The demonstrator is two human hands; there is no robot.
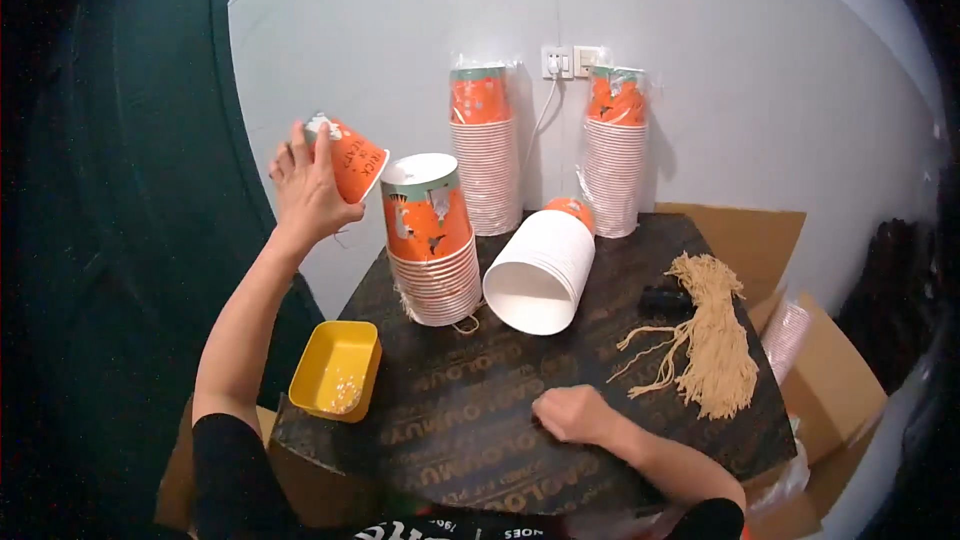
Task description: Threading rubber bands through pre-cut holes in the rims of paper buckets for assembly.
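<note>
My left hand (pixel 308 185) is raised at the left, its fingers closed around an orange paper cup (pixel 357 162) that is tilted with its rim to the lower right. A thin strand dangles below that hand. Just right of it stands an upside-down stack of orange paper cups (pixel 430 225) with a green band and white rims. Beside this stack, several nested paper cups (pixel 540 275) lie on their side, the white open mouth toward me. My right hand (pixel 575 414) rests on the table as a loose fist; what its fingers hold, if anything, is hidden.
A yellow tray (pixel 365 380) with small white bits sits at the left table edge. Bundled beige strings (pixel 710 350) lie at the right beside a black object (pixel 665 298). Two plastic-wrapped cup stacks (pixel 485 160) (pixel 614 165) stand at the back. Cardboard boxes (pixel 840 370) flank the dark table (pixel 450 450).
</note>
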